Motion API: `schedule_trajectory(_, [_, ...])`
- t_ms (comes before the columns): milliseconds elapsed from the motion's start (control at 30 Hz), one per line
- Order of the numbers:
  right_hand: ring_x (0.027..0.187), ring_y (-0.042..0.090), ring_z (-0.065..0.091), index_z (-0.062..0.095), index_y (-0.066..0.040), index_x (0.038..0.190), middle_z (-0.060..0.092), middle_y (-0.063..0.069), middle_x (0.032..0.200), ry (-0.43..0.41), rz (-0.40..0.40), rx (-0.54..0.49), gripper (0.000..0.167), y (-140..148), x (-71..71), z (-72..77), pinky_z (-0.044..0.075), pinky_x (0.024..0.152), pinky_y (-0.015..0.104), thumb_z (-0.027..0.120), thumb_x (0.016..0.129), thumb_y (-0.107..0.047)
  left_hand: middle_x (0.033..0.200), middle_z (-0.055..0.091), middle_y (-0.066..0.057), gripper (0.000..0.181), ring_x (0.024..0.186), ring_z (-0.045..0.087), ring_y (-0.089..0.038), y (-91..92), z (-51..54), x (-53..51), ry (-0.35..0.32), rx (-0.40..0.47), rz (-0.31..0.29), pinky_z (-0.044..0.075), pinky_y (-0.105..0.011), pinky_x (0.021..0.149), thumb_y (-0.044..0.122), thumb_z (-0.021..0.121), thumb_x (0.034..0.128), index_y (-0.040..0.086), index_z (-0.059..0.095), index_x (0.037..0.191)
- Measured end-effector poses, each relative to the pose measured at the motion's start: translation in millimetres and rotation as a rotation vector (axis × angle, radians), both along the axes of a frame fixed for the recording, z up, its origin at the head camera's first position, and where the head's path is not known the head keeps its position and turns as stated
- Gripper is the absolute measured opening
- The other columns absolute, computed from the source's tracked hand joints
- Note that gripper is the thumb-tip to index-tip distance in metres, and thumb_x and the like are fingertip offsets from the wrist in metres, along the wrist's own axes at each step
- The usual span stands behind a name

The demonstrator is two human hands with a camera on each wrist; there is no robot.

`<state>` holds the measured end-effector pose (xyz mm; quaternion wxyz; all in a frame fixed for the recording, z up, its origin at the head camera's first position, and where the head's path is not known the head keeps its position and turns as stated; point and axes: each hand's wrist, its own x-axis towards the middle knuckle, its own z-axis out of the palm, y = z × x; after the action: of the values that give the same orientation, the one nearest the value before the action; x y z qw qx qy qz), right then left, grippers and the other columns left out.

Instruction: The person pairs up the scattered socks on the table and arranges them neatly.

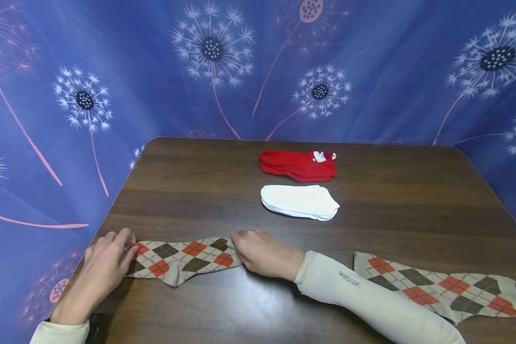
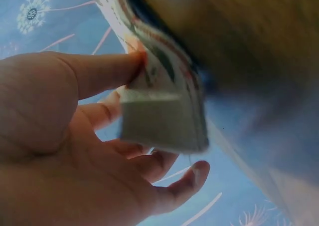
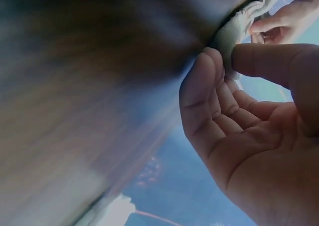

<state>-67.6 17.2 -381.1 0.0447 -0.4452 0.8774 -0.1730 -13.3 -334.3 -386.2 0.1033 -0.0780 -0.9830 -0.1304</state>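
Note:
An argyle sock (image 1: 185, 258) in beige, orange and dark green stretches between my two hands at the front left of the table. My left hand (image 1: 107, 265) pinches its cuff end; in the left wrist view the thumb (image 2: 109, 71) presses on the cuff, with the plain band hanging past it. At the toe end my right hand (image 1: 264, 251) grips the plain beige tip, and the right wrist view shows that tip (image 3: 230, 49) between thumb and fingers. A matching argyle sock (image 1: 456, 291) lies flat at the front right, partly behind my right sleeve.
A folded pair of white socks (image 1: 298, 201) lies mid-table, with a red pair of socks (image 1: 298, 165) behind it. The brown wooden table (image 1: 189, 191) ends at a blue dandelion-print cloth (image 1: 146, 62) at the back and sides.

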Motion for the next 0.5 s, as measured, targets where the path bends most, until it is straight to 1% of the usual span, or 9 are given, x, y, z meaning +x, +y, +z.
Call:
schedule_trajectory(133, [0.070, 0.006, 0.059, 0.058, -0.008, 0.096, 0.059, -0.005, 0.076, -0.021, -0.009, -0.039, 0.008, 9.2, -0.9, 0.8, 0.053, 0.062, 0.027, 0.060, 0.091, -0.001, 0.081, 0.052, -0.006, 0.026, 0.068, 0.048, -0.022, 2.4, 0.6, -1.4, 0.015, 0.000, -0.033, 0.036, -0.044, 0.056, 0.002, 0.078, 0.0803, 0.008, 0.058, 0.095])
schedule_trajectory(233, [0.070, 0.007, 0.060, 0.058, -0.007, 0.100, 0.062, -0.004, 0.077, -0.012, 0.001, -0.059, 0.012, 16.3, -1.4, 2.8, 0.052, 0.062, 0.029, 0.061, 0.090, -0.001, 0.084, 0.055, -0.007, 0.026, 0.068, 0.050, -0.018, 4.6, 0.9, -2.1, 0.018, 0.014, -0.073, 0.040, -0.040, 0.055, -0.002, 0.079, 0.0773, 0.005, 0.063, 0.096])
schedule_trajectory(333, [0.068, 0.006, 0.057, 0.058, -0.008, 0.099, 0.061, -0.005, 0.075, -0.007, 0.008, -0.073, 0.014, 23.4, -1.1, 4.9, 0.051, 0.060, 0.028, 0.062, 0.088, 0.000, 0.083, 0.057, -0.008, 0.023, 0.069, 0.052, -0.019, 6.7, 1.7, -3.6, -0.004, 0.031, -0.105, 0.043, -0.039, 0.057, -0.005, 0.078, 0.0755, 0.003, 0.065, 0.093])
schedule_trajectory(400, [0.065, 0.005, 0.053, 0.058, -0.010, 0.096, 0.057, -0.007, 0.073, -0.022, 0.003, -0.080, 0.012, 27.9, -0.1, 6.0, 0.048, 0.059, 0.025, 0.062, 0.089, -0.001, 0.082, 0.059, -0.007, 0.020, 0.069, 0.055, -0.019, 7.8, 2.9, -4.4, -0.035, 0.026, -0.107, 0.045, -0.040, 0.058, -0.005, 0.078, 0.0757, 0.003, 0.066, 0.090])
schedule_trajectory(467, [0.064, 0.005, 0.049, 0.058, -0.011, 0.093, 0.054, -0.008, 0.071, -0.041, -0.009, -0.085, 0.011, 32.3, 1.4, 7.6, 0.044, 0.057, 0.023, 0.062, 0.089, -0.001, 0.080, 0.061, -0.005, 0.018, 0.067, 0.055, -0.018, 9.0, 4.7, -4.4, -0.067, 0.022, -0.102, 0.044, -0.040, 0.056, -0.004, 0.077, 0.0772, 0.005, 0.066, 0.088])
schedule_trajectory(500, [0.063, 0.005, 0.048, 0.058, -0.011, 0.092, 0.053, -0.009, 0.070, -0.052, -0.018, -0.087, 0.011, 34.6, 2.3, 8.5, 0.043, 0.057, 0.022, 0.062, 0.089, -0.001, 0.079, 0.061, -0.004, 0.017, 0.066, 0.054, -0.017, 9.6, 5.7, -4.2, -0.071, 0.020, -0.100, 0.043, -0.039, 0.055, -0.003, 0.077, 0.0776, 0.006, 0.066, 0.088])
